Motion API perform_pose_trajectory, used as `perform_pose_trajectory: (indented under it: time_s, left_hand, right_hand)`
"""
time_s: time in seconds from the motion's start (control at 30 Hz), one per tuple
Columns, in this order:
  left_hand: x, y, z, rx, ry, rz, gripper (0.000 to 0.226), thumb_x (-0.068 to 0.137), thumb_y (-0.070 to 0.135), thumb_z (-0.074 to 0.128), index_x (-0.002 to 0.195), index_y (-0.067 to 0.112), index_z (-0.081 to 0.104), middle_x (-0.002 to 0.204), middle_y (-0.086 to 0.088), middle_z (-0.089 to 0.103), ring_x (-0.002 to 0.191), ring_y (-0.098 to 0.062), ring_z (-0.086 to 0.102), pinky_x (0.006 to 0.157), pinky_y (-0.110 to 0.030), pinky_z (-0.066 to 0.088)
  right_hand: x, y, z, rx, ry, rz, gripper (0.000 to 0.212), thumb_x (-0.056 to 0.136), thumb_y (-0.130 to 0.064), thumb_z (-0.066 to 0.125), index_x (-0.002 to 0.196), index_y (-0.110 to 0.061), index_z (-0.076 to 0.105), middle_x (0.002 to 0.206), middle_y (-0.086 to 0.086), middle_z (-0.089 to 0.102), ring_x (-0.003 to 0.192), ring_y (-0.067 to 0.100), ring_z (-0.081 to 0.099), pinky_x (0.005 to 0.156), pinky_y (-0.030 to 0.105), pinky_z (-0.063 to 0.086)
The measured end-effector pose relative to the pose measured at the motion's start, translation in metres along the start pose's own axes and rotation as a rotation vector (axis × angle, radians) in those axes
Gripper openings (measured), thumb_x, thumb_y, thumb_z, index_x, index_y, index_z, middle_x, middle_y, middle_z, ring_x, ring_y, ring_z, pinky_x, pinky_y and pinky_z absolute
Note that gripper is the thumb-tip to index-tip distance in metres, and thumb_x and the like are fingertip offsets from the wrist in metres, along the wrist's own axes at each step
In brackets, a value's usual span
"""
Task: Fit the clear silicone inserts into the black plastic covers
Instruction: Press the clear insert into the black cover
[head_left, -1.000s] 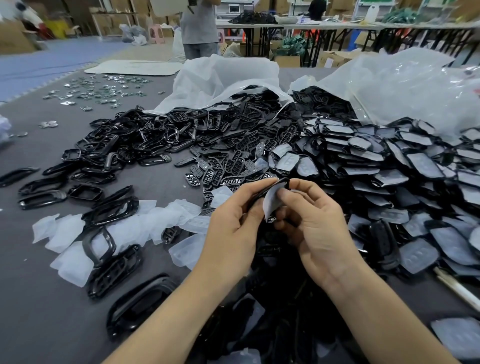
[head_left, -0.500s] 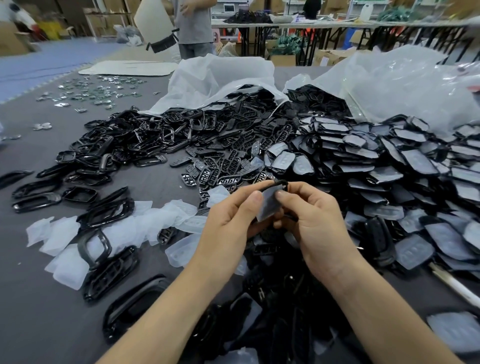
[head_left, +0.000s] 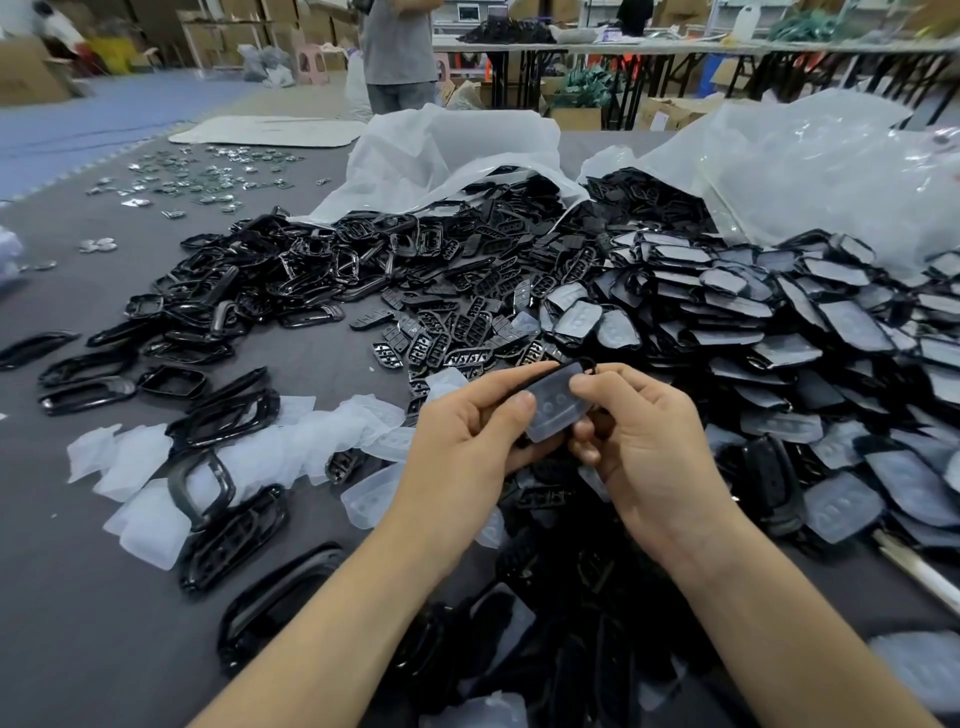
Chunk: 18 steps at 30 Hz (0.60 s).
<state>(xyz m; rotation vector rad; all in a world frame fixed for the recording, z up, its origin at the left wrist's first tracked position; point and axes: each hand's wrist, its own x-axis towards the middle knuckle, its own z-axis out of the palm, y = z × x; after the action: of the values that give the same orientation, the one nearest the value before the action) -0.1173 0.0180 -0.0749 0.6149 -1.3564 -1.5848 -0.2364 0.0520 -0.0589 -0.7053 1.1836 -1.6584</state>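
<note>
Pinching one clear insert (head_left: 557, 408) onto a black cover (head_left: 584, 366) between them, the left hand (head_left: 470, 441) and right hand (head_left: 641, 441) grip opposite long edges, its long axis tilting away rightward.

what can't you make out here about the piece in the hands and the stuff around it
Head view only:
- Black cover: hidden behind the clear insert and both thumbs; whether it is seated is unclear.
- Left hand and right hand fingertips: tucked underneath.
- Bag contents: veiled by plastic.
- Near parts: blurred, cut by the bottom edge.
</note>
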Motion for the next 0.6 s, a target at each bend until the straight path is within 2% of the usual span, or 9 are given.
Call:
perform_pose_trajectory:
  time_s: [0.27, 0.43, 0.6]
  left_hand:
    - [-0.0011, 0.0014, 0.0017, 0.028, 0.029, 0.004, 0.028, 0.098, 0.004, 0.044, 0.1, 0.017, 0.069, 0.093, 0.001, 0.075, 0.088, -0.012, 0.071, 0.072, -0.019, 0.055]
    - [-0.002, 0.0018, 0.0044, 0.057, 0.053, -0.001, 0.023, 0.097, 0.007, 0.048, 0.099, 0.017, 0.069, 0.093, -0.001, 0.075, 0.086, -0.012, 0.072, 0.069, -0.018, 0.055]
    - [-0.0011, 0.0017, 0.0029, 0.06, 0.044, -0.024, 0.023, 0.092, -0.001, 0.055, 0.098, 0.017, 0.068, 0.092, -0.003, 0.075, 0.084, -0.013, 0.072, 0.07, -0.02, 0.056]
  right_hand:
    - [0.0001, 0.0014, 0.002, 0.003, 0.028, 0.005, 0.023, 0.085, 0.002, 0.055, 0.065, -0.009, 0.055, 0.054, 0.0, 0.051, 0.04, 0.005, 0.042, 0.036, 0.016, 0.032]
    - [0.0009, 0.004, 0.0012, -0.016, 0.033, 0.045, 0.012, 0.084, 0.001, 0.054, 0.074, -0.004, 0.057, 0.055, 0.001, 0.054, 0.041, 0.005, 0.042, 0.036, 0.016, 0.033]
    - [0.0019, 0.0034, 0.0003, 0.008, 0.028, 0.091, 0.013, 0.084, 0.002, 0.054, 0.074, -0.005, 0.058, 0.054, 0.0, 0.052, 0.042, 0.006, 0.044, 0.037, 0.018, 0.035]
